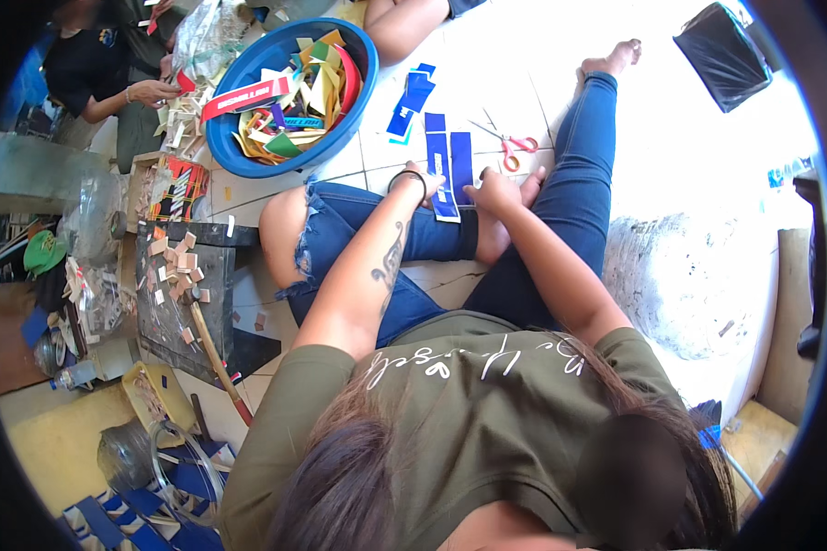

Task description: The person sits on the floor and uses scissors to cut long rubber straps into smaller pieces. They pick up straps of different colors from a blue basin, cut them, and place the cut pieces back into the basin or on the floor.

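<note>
Beyond the fingers, up and to the left, a blue basin (239,147) of coloured offcuts sits on the tiled floor (524,55), and red-handled scissors (510,145) lie just past the right hand (494,191). Both hands work a blue strip with a white edge (445,195) laid across the knee: left hand (421,184) presses it, right fingers pinch its edge. Judging by this, the step is peeling or aligning; next calls for a steady pull
</note>
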`<control>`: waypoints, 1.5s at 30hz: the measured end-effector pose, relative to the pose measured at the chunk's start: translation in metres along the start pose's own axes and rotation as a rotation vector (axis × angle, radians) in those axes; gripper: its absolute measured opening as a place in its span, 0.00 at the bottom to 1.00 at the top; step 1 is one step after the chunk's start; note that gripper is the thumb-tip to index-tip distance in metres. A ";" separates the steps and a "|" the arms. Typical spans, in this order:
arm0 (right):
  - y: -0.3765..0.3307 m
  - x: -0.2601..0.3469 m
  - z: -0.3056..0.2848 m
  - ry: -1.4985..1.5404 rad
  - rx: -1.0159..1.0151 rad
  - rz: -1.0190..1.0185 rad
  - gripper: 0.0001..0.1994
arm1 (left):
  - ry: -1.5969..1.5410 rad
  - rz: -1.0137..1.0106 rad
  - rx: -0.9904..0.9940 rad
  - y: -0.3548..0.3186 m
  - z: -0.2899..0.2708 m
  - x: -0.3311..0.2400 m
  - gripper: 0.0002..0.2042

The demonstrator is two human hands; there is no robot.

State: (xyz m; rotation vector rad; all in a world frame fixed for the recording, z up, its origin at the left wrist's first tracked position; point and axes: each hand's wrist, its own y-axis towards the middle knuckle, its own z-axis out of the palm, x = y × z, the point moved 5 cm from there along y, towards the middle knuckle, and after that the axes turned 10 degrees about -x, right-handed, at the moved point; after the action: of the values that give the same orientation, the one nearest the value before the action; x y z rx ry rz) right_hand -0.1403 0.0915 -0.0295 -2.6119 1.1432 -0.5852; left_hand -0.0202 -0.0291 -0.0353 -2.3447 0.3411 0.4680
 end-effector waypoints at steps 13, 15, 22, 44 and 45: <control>-0.006 0.000 0.016 0.332 -0.108 0.048 0.21 | -0.179 -0.043 0.023 0.045 0.034 0.032 0.12; -0.008 -0.003 0.019 0.387 -0.104 0.040 0.20 | -0.332 -0.040 -0.050 0.031 0.026 0.031 0.12; 0.006 -0.011 0.014 0.723 -0.318 0.023 0.16 | -0.905 -0.021 -0.093 0.021 0.012 0.028 0.13; -0.006 0.002 -0.024 1.100 -0.640 -0.147 0.11 | -1.623 0.168 0.511 -0.042 -0.140 -0.026 0.09; -0.005 0.002 -0.023 1.104 -0.637 -0.144 0.11 | -1.615 0.158 0.499 -0.042 -0.140 -0.025 0.09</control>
State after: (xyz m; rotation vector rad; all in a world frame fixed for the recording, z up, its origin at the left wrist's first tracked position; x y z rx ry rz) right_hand -0.1459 0.0926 -0.0063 -2.8676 1.5850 -2.1806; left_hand 0.0056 -0.0933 0.0958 -0.9193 -0.1520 1.8328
